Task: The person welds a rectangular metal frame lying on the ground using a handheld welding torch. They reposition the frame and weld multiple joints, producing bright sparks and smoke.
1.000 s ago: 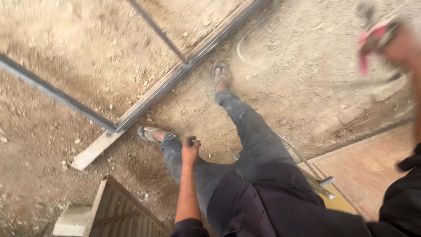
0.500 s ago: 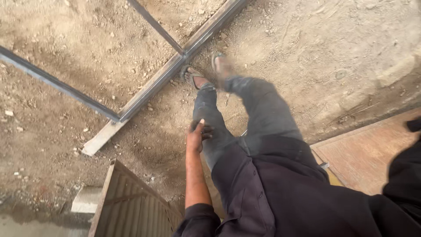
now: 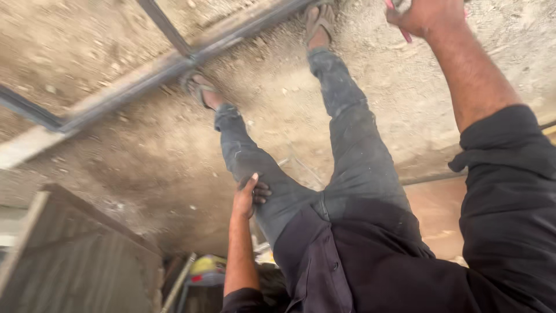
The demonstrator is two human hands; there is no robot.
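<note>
I look down at my own legs in grey trousers and sandals, walking over dusty ground. My left hand (image 3: 249, 197) rests flat against my left thigh, holding nothing. My right hand (image 3: 425, 14) is raised at the top edge of the view, fingers closed around a red-handled tool (image 3: 399, 23); most of the tool is cut off by the frame. My left foot (image 3: 200, 87) stands beside a dark metal frame (image 3: 174, 61) lying on the ground.
The metal frame's bars run diagonally across the upper left. A corrugated metal sheet with a wooden edge (image 3: 69, 255) lies at lower left. A brown board (image 3: 440, 208) lies at right. A yellow object (image 3: 205, 266) sits at the bottom.
I have stepped forward, legs now further apart. My right hand with the red tool has come back into view at the top. The left hand stays on the thigh.
</note>
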